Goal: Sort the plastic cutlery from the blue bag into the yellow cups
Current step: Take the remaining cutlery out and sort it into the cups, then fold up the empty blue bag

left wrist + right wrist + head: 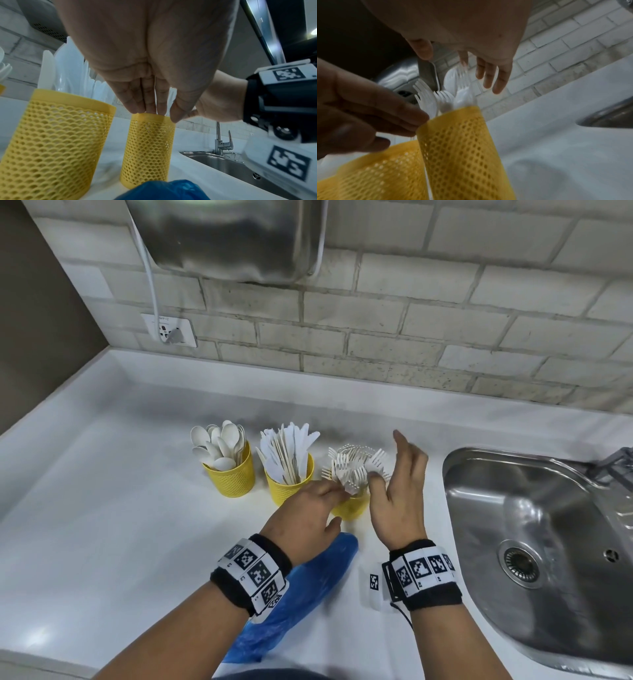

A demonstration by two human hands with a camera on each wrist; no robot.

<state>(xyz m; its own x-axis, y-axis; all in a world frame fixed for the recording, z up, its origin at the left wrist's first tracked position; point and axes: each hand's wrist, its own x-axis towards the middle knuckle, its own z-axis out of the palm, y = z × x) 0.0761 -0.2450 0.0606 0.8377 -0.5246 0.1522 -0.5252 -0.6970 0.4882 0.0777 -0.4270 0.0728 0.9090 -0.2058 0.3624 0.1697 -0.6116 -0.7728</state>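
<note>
Three yellow mesh cups stand in a row on the white counter (102, 508). The left cup (228, 477) holds spoons, the middle cup (284, 491) holds knives, and the right cup (352, 508) holds white forks (352, 470). My left hand (329, 498) reaches over the fork cup (147, 148), its straight fingers (147, 102) touching the rim and the fork handles. My right hand (394, 470) is raised just right of the forks (443, 97), fingers (493, 75) spread and holding nothing. The blue bag (298, 594) lies crumpled under my left wrist.
A steel sink (534, 525) with a faucet (221, 142) is set into the counter at the right. A brick wall with a power outlet (169, 330) runs behind, and a steel appliance (222, 237) hangs above. A small marker tag (374, 582) lies by my right wrist.
</note>
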